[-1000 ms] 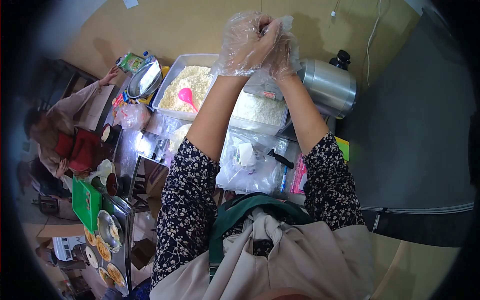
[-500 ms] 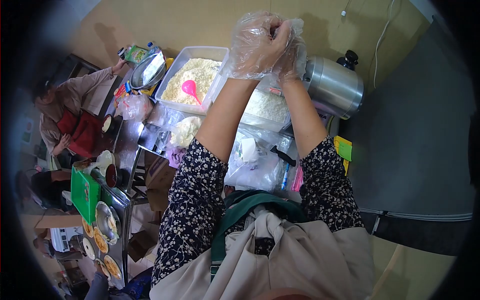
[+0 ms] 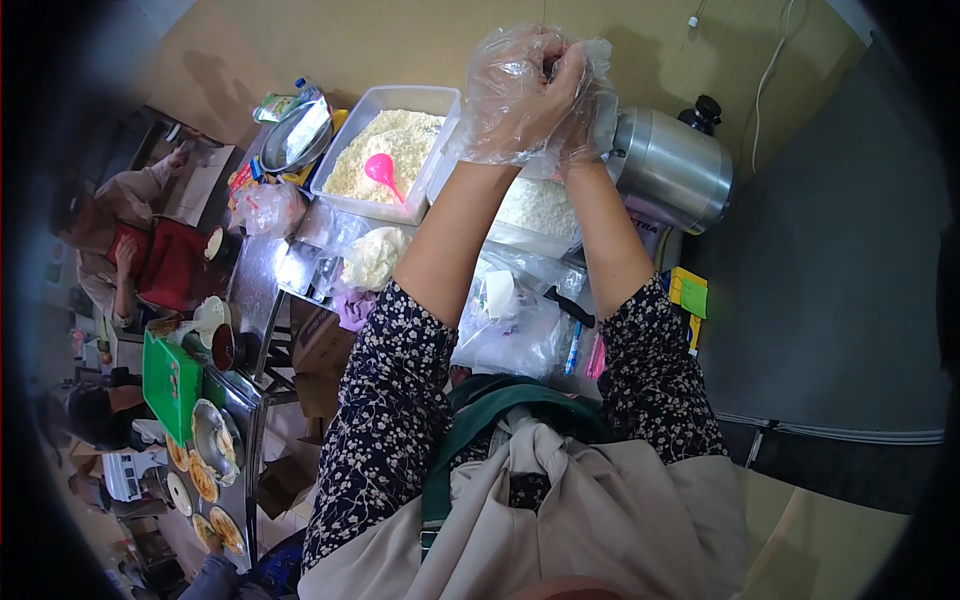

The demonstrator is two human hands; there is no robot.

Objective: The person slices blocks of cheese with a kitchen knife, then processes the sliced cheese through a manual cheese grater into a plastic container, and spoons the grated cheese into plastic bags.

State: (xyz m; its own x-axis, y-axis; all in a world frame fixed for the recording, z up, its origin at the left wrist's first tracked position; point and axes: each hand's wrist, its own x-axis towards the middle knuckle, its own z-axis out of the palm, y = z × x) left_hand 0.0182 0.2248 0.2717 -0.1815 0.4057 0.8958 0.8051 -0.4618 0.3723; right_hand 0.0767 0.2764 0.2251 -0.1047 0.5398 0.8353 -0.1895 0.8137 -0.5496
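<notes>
1. Gloves of clear plastic cover my left hand and right hand, pressed together beyond my outstretched arms.
2. My left hand curls narrowly; my right is partly hidden behind it. I cannot tell whether either grips anything.
3. Near my wrists, a powder tub is partly covered; a metal canister sits rightward.

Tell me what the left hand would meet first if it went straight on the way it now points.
Likely the right hand, which the left hand overlaps in this view; past both, the tan wall looks next, though its distance is unclear.
</notes>
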